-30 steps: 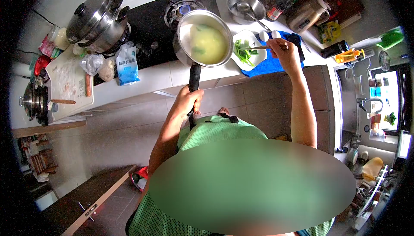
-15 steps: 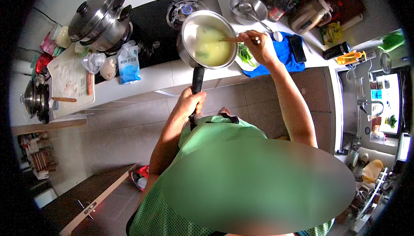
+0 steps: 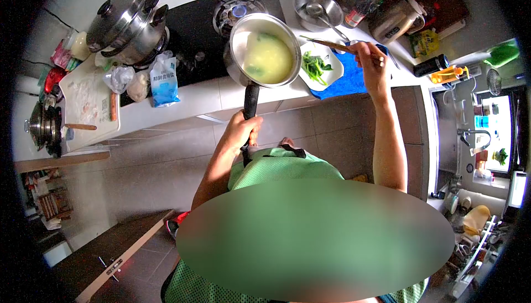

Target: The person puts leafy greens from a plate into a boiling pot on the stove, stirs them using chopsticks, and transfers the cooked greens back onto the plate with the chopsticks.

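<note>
My left hand [image 3: 241, 131] is wrapped round the black handle of a steel saucepan [image 3: 237, 70], holding it tilted off the counter's front edge. Pale yellow soup [image 3: 271, 59] with bits of green sits inside. In my right hand [image 3: 371, 68] is a pair of wooden chopsticks [image 3: 334, 44], pointing left, their tips apart from the pan and bearing a small green piece. Below the tips, a white plate [image 3: 334, 76] holds green leafy vegetables [image 3: 316, 69]. The plate rests partly on a blue cloth [image 3: 357, 79].
A gas burner [image 3: 239, 12] lies behind the pan on the black hob. To its left stand a lidded steel pot [image 3: 130, 32], a blue-and-white packet [image 3: 165, 84] and a cutting board [image 3: 83, 95]. A steel bowl with a ladle [image 3: 318, 9] and a kettle [image 3: 395, 18] stand at back right.
My right hand has moved right, drawing the chopsticks out of the soup and over beside the plate. The saucepan has shifted very slightly left, still in my left hand.
</note>
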`<state>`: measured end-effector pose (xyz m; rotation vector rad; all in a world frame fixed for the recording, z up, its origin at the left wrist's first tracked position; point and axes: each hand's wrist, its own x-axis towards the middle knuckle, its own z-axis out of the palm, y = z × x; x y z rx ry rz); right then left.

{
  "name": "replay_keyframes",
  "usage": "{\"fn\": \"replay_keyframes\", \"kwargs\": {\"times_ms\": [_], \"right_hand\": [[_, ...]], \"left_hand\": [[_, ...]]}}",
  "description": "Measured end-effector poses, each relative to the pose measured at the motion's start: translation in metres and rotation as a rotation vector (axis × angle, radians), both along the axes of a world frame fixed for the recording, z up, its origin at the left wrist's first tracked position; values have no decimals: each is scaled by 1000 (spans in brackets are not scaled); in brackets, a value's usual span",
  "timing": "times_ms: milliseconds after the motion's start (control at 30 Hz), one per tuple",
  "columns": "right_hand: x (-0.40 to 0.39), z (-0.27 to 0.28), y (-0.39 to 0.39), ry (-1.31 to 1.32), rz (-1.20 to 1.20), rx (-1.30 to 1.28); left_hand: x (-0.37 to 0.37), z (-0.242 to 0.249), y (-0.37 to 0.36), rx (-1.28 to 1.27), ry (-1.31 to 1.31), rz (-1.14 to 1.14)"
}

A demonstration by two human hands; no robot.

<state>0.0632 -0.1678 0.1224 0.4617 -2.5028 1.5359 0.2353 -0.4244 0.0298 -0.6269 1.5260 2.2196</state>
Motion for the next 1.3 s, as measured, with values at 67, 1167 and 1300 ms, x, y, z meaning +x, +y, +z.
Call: {"fn": "replay_keyframes", "kwargs": {"times_ms": [67,1167,1300], "right_hand": [[-4,-4,8,-59,72,153],[-9,-16,15,-187,94,202],[-8,-6,10,-109,122,-70]], "left_hand": [[1,1,0,10,-7,12],[3,-1,5,18,-15,25],[4,-1,4,2,1,7]]}}
